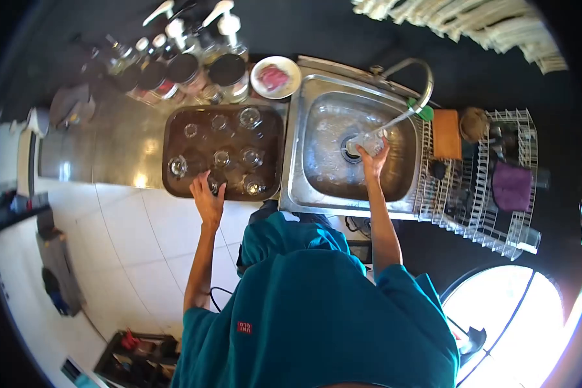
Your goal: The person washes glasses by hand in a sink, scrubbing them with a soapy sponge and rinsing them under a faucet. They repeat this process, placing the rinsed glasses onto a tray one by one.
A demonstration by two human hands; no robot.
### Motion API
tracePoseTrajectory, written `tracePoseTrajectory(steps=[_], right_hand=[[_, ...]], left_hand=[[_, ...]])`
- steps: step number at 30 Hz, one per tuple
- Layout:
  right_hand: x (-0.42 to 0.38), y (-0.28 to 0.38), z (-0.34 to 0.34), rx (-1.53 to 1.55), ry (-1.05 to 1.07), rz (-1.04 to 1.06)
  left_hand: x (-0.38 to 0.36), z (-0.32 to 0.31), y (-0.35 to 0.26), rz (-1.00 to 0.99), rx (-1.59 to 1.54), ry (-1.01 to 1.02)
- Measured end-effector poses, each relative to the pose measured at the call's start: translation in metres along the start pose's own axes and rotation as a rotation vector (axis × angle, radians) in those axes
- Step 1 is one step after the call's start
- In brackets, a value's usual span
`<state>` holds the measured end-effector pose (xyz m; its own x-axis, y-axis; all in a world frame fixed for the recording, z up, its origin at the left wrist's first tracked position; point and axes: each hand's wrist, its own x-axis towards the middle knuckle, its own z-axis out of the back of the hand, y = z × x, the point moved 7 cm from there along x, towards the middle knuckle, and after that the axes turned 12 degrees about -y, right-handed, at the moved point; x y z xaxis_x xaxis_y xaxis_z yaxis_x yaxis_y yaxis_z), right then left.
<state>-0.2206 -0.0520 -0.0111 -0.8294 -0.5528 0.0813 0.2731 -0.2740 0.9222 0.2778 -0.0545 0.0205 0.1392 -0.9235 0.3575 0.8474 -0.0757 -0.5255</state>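
Note:
Over the drain of the steel sink (323, 187), my right hand (374, 157) holds a clear glass (366, 141) tilted under the stream from the curved faucet (429, 81). Water runs across the sink floor. My left hand (208, 196) is at the front edge of a brown tray (168, 139), its fingers around a clear glass (213, 184) that is partly hidden by them. Several other small glasses stand on the tray, among them one (249, 117) at its back right and one (178, 165) at its left.
A white plate with something pink (273, 77) sits behind, between tray and sink. Lidded jars (229, 71) and pump bottles (229, 27) line the back left. On the right are a white dish rack (527, 139), a purple cloth (512, 187) and an orange-brown block (447, 134).

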Motion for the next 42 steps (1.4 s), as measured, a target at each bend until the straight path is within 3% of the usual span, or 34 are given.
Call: tracePoseTrajectory(steps=[6,8,10,12,15,18,20,22,24,26,29,30,32,35,36,37,42], right_hand=[[0.001,0.006,0.008,0.193,0.003,-0.232],[0.004,-0.011,0.001,0.451,0.056,-0.426],[0.006,-0.019,0.0,0.502,0.1,-0.447],[0.016,-0.031,-0.009,0.645,0.128,-0.424],[0.024,-0.009,-0.009,0.635,0.293,-0.363],[0.036,-0.037,-0.015,0.619,0.272,-0.44],[0.035,-0.014,-0.006,0.672,0.233,-0.422],[0.031,-0.033,-0.025,0.887,0.431,-0.725],[0.03,-0.028,-0.023,0.957,0.522,-0.684],[0.028,-0.005,-0.019,0.85,0.645,-0.679],[0.025,-0.015,-0.028,0.897,0.688,-0.805],[0.025,-0.017,-0.029,0.911,0.685,-0.863],[0.026,-0.007,-0.024,0.924,0.683,-0.8],[0.028,0.008,-0.013,0.896,0.671,-0.696],[0.032,0.005,-0.011,0.853,0.666,-0.649],[0.039,0.002,-0.009,0.619,0.645,-0.435],[0.048,0.003,-0.007,0.581,0.539,-0.511]], left_hand=[[0.0,0.001,-0.003,-0.046,0.005,0.028],[0.0,0.002,-0.004,0.012,0.036,0.131],[-0.002,0.013,-0.015,-0.046,0.039,0.152],[-0.01,0.019,-0.021,0.016,0.295,0.265],[-0.02,0.031,-0.065,-0.054,0.276,0.188],[-0.021,0.03,-0.143,-0.143,0.171,0.155],[-0.02,0.005,-0.179,-0.222,-0.018,0.178],[-0.022,-0.038,-0.205,-0.144,-0.213,0.343],[-0.029,-0.081,-0.23,-0.317,-0.044,0.389],[-0.027,-0.113,-0.263,-0.123,-0.126,0.549],[-0.033,-0.164,-0.298,-0.083,-0.302,0.576],[-0.031,-0.175,-0.309,0.021,-0.401,0.586],[-0.03,-0.199,-0.322,0.116,-0.495,0.601],[-0.041,-0.246,-0.318,0.577,-1.032,0.68],[-0.04,-0.25,-0.321,0.572,-1.026,0.69],[-0.037,-0.25,-0.322,0.509,-1.009,0.66],[-0.033,-0.242,-0.336,0.401,-1.02,0.573]])
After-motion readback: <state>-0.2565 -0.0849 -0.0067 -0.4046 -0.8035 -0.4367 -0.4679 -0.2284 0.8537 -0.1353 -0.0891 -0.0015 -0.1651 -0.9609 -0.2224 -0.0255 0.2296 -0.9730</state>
